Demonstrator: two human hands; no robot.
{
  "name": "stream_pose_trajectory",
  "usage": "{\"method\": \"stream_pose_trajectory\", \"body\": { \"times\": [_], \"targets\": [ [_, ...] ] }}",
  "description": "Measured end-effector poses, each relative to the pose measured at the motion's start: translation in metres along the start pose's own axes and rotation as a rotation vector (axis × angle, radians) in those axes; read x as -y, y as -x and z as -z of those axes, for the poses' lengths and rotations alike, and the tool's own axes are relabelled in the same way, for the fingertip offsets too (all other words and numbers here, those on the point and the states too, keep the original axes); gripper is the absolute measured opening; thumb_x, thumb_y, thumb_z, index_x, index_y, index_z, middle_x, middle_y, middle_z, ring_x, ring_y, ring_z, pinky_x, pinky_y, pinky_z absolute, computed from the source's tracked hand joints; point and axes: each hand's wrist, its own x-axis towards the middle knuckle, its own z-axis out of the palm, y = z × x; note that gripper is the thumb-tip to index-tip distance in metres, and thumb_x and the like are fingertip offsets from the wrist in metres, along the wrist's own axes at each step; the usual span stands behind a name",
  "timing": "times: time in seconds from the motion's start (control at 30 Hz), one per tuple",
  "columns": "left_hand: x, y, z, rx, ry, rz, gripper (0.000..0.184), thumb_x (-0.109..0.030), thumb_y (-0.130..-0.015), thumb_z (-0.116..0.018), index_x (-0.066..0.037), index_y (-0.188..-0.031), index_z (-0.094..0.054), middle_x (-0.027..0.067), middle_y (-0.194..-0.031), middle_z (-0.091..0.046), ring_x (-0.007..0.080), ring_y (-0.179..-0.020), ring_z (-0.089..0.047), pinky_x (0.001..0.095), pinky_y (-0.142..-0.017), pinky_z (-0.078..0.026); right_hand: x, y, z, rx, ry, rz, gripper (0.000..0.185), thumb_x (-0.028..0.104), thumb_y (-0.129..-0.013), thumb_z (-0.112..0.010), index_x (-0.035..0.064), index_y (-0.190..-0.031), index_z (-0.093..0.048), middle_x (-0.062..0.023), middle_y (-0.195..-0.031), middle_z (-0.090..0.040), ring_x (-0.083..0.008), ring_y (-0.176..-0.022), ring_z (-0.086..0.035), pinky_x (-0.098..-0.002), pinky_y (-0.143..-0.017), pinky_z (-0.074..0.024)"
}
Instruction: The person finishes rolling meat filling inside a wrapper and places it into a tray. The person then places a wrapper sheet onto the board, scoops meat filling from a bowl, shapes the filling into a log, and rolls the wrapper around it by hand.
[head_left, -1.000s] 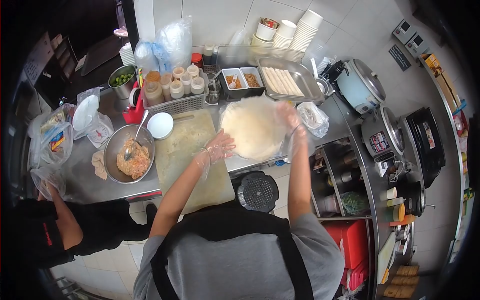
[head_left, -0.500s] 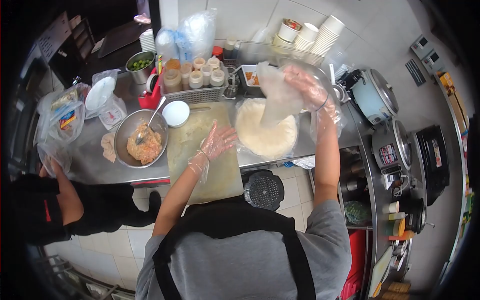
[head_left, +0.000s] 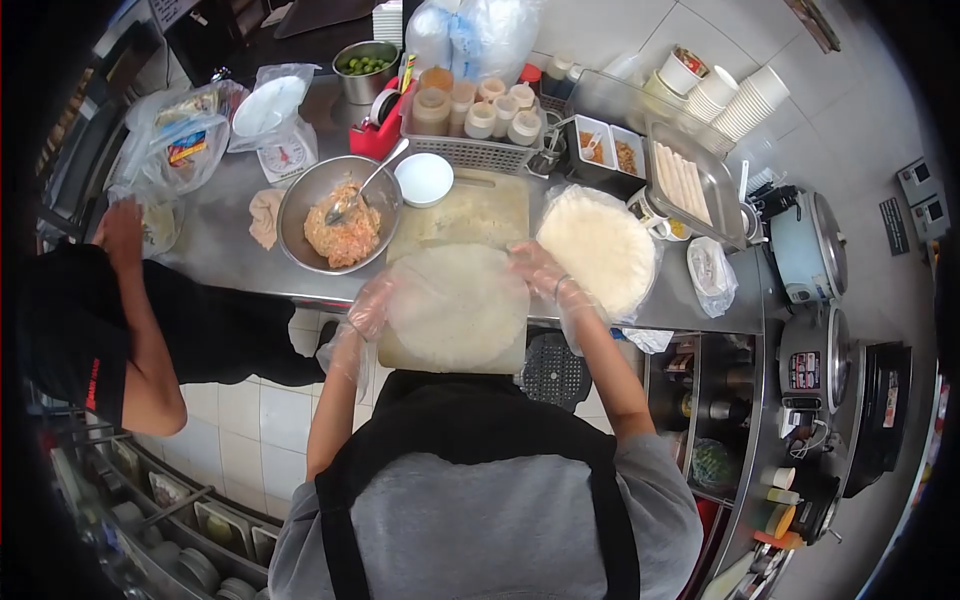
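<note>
A thin, round, translucent sheet of rice paper [head_left: 458,308] is spread over the cutting board [head_left: 490,222]. My left hand [head_left: 370,305], in a clear plastic glove, pinches the sheet's left edge. On the opposite side my right hand [head_left: 537,270], gloved too, grips the upper right edge. A stack of pale round wrappers [head_left: 597,250] lies on plastic just right of the board. To the left is a steel bowl [head_left: 290,235] of pinkish minced filling [head_left: 342,238], with a spoon [head_left: 370,183] resting in it. A white dish [head_left: 423,180] sits by the board's far corner.
A metal tray [head_left: 735,238] holds several pale rolls [head_left: 682,182] at the back right. Behind the board stands a basket [head_left: 470,153] of sauce bottles. A kitchen scale [head_left: 288,158] and plastic bags [head_left: 180,145] are on the left. A co-worker's arm [head_left: 140,300] is at far left.
My right hand has carried the rice paper sheet from above the stack leftward onto the board. My left hand, open before, now grips its left edge. The view has shifted, revealing the tray of rolls.
</note>
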Motion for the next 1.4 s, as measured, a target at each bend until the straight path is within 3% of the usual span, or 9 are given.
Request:
{"method": "stream_pose_trajectory", "body": {
  "times": [0.03,0.13,0.23,0.43,0.63,0.73,0.93,1.07,1.4],
  "targets": [
    [-0.026,0.009,-0.031,-0.155,-0.246,0.063,0.055,-0.006,-0.083,-0.062,0.001,-0.132,-0.039,0.0129,-0.126,-0.05,0.0182,-0.113,-0.05,0.0296,-0.094,-0.041,-0.011,-0.005,-0.005,-0.075,0.151,0.187,0.052,0.013,-0.077,-0.068,0.0098,-0.122,-0.043,-0.0103,-0.104,-0.058,-0.0223,-0.094,-0.057,-0.0323,-0.075,-0.0483],
    [-0.006,-0.014,-0.006,-0.207,-0.575,-0.015,0.055,0.0,-0.079,-0.062,0.0,-0.13,-0.042,0.012,-0.121,-0.053,0.0153,-0.107,-0.053,0.0266,-0.089,-0.043,-0.023,-0.02,-0.01,-0.144,0.427,0.335,0.054,0.006,-0.073,-0.063,0.0105,-0.123,-0.042,-0.0139,-0.105,-0.057,-0.0227,-0.089,-0.058,-0.0348,-0.072,-0.0477],
    [0.001,-0.013,-0.013,-0.315,-0.513,-0.26,0.05,0.002,-0.079,-0.061,-0.003,-0.127,-0.046,0.0073,-0.111,-0.057,0.0142,-0.099,-0.056,0.0273,-0.083,-0.046,-0.014,-0.019,-0.011,-0.21,0.277,0.172,0.056,0.002,-0.071,-0.064,0.0113,-0.122,-0.043,-0.0129,-0.097,-0.059,-0.0212,-0.088,-0.058,-0.0334,-0.074,-0.0474],
    [0.004,-0.006,-0.018,-0.359,-1.329,-0.705,0.03,0.004,-0.076,-0.058,-0.007,-0.103,-0.063,0.0128,-0.102,-0.063,0.0263,-0.095,-0.061,0.0334,-0.081,-0.049,-0.03,-0.03,-0.026,-0.339,0.227,0.46,0.059,0.004,-0.071,-0.066,0.0157,-0.124,-0.042,-0.0061,-0.081,-0.057,-0.0188,-0.073,-0.056,-0.0335,-0.067,-0.0473],
    [0.014,-0.019,-0.011,-0.432,-1.502,-0.645,0.038,0.008,-0.071,-0.055,-0.009,-0.104,-0.064,0.0144,-0.11,-0.06,0.0331,-0.097,-0.059,0.0372,-0.084,-0.048,-0.005,-0.021,-0.032,-0.459,0.458,0.256,0.059,0.0,-0.071,-0.063,0.016,-0.124,-0.043,-0.0097,-0.092,-0.058,-0.0243,-0.084,-0.058,-0.0364,-0.07,-0.0473],
    [0.014,-0.012,-0.011,-0.498,-1.532,-0.624,0.039,0.009,-0.07,-0.054,-0.008,-0.103,-0.064,0.0142,-0.11,-0.06,0.0333,-0.097,-0.059,0.0386,-0.084,-0.048,0.026,-0.019,-0.045,-0.759,0.694,0.752,0.05,-0.002,-0.066,-0.064,0.0145,-0.113,-0.054,-0.0118,-0.091,-0.055,-0.0335,-0.087,-0.054,-0.0425,-0.074,-0.0444],
    [-0.026,0.047,-0.027,-0.547,-1.119,-0.512,0.025,-0.003,-0.079,-0.061,-0.006,-0.104,-0.062,0.0127,-0.106,-0.062,0.0266,-0.095,-0.061,0.0331,-0.081,-0.049,0.138,-0.055,-0.119,-0.497,0.885,1.252,0.024,0.012,-0.069,-0.062,0.0121,-0.093,-0.066,-0.01,-0.097,-0.055,-0.0283,-0.097,-0.051,-0.0423,-0.078,-0.0424],
    [-0.018,0.053,0.014,-0.626,-0.235,-0.329,0.025,-0.013,-0.086,-0.062,-0.001,-0.107,-0.059,0.0095,-0.097,-0.063,0.0174,-0.092,-0.061,0.0286,-0.078,-0.051,0.163,-0.124,-0.15,-0.506,1.261,1.279,0.022,0.022,-0.073,-0.059,0.0101,-0.089,-0.068,-0.0083,-0.1,-0.055,-0.026,-0.102,-0.049,-0.0435,-0.082,-0.0391],
    [-0.042,0.022,0.006,-0.762,0.291,-0.528,0.068,0.004,-0.078,-0.064,-0.007,-0.134,-0.027,0.0069,-0.088,-0.054,0.0164,-0.073,-0.059,0.0297,-0.066,-0.055,0.221,-0.102,-0.158,-0.186,1.503,1.068,0.013,0.013,-0.07,-0.059,0.0056,-0.075,-0.068,-0.0117,-0.078,-0.066,-0.0243,-0.074,-0.065,-0.0398,-0.061,-0.0497]
  ]
}}
